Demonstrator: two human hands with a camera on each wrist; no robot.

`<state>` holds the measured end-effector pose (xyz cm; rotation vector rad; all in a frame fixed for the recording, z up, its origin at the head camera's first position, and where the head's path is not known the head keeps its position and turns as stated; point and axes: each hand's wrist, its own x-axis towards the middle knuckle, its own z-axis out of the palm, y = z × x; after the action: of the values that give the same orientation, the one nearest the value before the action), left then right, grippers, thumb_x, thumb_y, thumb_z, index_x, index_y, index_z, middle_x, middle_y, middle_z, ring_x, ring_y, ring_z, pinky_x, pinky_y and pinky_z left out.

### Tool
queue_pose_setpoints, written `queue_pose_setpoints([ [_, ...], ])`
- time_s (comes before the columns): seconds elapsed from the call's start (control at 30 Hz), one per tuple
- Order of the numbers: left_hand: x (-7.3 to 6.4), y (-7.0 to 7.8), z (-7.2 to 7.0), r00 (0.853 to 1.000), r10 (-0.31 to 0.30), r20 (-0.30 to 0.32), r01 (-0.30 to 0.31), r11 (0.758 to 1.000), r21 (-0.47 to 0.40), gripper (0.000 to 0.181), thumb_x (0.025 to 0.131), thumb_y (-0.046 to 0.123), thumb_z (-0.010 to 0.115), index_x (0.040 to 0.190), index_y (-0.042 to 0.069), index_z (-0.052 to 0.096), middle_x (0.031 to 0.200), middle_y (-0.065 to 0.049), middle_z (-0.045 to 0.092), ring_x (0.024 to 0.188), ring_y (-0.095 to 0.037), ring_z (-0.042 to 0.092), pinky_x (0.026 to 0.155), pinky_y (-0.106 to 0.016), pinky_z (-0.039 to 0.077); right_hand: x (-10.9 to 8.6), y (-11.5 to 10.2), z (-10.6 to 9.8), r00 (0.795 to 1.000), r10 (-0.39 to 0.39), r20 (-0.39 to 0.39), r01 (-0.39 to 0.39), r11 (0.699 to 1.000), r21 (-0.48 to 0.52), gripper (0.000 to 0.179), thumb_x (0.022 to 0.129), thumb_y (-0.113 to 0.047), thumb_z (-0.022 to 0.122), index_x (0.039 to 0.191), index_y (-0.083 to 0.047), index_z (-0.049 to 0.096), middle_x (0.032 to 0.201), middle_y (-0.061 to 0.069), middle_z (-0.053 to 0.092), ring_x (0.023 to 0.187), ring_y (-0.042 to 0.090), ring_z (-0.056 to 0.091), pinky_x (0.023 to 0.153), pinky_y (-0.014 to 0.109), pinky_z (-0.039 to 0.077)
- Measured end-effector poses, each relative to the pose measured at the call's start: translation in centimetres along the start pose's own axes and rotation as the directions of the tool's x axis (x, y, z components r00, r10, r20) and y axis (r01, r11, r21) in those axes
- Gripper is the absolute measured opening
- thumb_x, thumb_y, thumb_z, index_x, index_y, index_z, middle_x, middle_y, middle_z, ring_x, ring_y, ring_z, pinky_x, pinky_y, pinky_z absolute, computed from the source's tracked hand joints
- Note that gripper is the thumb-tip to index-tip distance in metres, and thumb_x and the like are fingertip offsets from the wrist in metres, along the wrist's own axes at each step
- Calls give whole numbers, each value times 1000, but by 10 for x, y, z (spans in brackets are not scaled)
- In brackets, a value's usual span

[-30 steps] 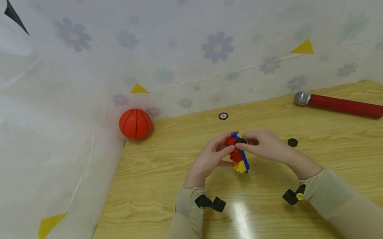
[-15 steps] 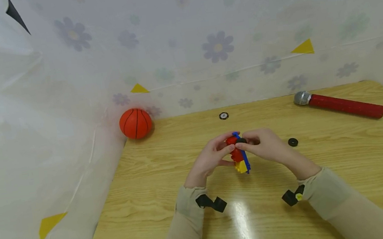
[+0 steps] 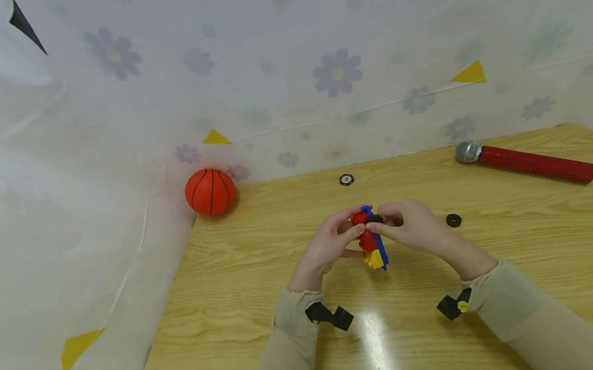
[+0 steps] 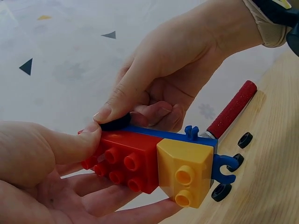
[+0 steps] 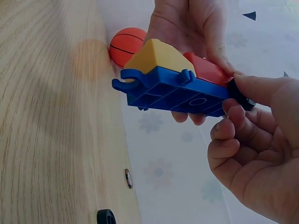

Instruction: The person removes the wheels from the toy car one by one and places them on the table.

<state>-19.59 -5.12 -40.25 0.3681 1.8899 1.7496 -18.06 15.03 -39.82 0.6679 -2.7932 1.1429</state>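
A toy brick car has a blue base (image 5: 173, 93), a red block (image 4: 135, 156) and a yellow sloped block (image 4: 184, 163). My left hand (image 3: 325, 246) grips it from the left, thumb on the red block and fingers spread beneath, holding it above the table. My right hand (image 3: 413, 225) pinches a black toy wheel (image 5: 239, 95) between thumb and fingers, right at one side of the base near the car's far end. At the nearer end a blue hook (image 4: 226, 169) sticks out, and a small axle stub (image 4: 191, 132) shows on the side.
Behind my right hand, a loose black wheel (image 3: 454, 220) lies on the wooden table (image 3: 225, 327). Further back are a small black disc with a white centre (image 3: 346, 179), a small orange basketball (image 3: 210, 192) and a red microphone (image 3: 533, 164). A flowered sheet hangs behind.
Both hands keep hold of the car and the wheel in nearly the same place. The wheel appears slightly turned, and the car has shifted a little to the right.
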Motion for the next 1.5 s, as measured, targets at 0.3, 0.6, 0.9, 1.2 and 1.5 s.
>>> queue_pose_setpoints([
  [0.3, 2, -4, 1, 1000, -7, -24, 7, 1000, -2, 45, 104, 13, 48, 149, 16, 45, 138, -16, 58, 125, -33, 58, 83, -51, 59, -1, 2, 3, 1000, -5, -20, 4, 1000, -28, 36, 96, -32, 66, 67, -15, 51, 55, -6, 38, 49, 9, 37, 49, 23, 29],
  [0.6, 4, -6, 2, 998, -13, -69, 13, 1000, 6, 47, 104, 15, 49, 150, 14, 43, 131, -18, 61, 120, -33, 61, 85, -53, 58, -1, 2, 7, 991, -95, -93, 86, 992, -93, 34, 93, -22, 71, 66, -16, 51, 54, -7, 41, 48, 6, 36, 48, 21, 31],
  [0.9, 3, -8, -3, 998, -5, -69, 2, 999, -43, 46, 103, 16, 51, 149, 16, 45, 131, -20, 61, 118, -33, 62, 85, -50, 59, -3, 5, 2, 998, 57, -2, -57, 994, 93, 30, 101, -28, 58, 77, -10, 62, 67, -2, 64, 63, 12, 61, 57, 27, 48],
  [1.2, 3, -6, -5, 996, -5, -84, 2, 999, -35, 46, 103, 15, 52, 148, 16, 45, 133, -20, 59, 119, -34, 62, 86, -50, 59, -5, 8, -10, 990, 112, 88, -134, 941, 309, 36, 107, -30, 45, 103, -1, 67, 82, 6, 71, 77, 18, 69, 72, 32, 59],
  [1.5, 3, -6, -5, 996, -7, -88, 4, 999, -32, 47, 102, 15, 54, 148, 16, 45, 135, -19, 59, 119, -33, 62, 85, -48, 59, -9, 14, -18, 981, 174, 82, -191, 931, 312, 36, 103, -38, 53, 98, -6, 69, 86, 5, 73, 85, 26, 70, 78, 38, 59],
])
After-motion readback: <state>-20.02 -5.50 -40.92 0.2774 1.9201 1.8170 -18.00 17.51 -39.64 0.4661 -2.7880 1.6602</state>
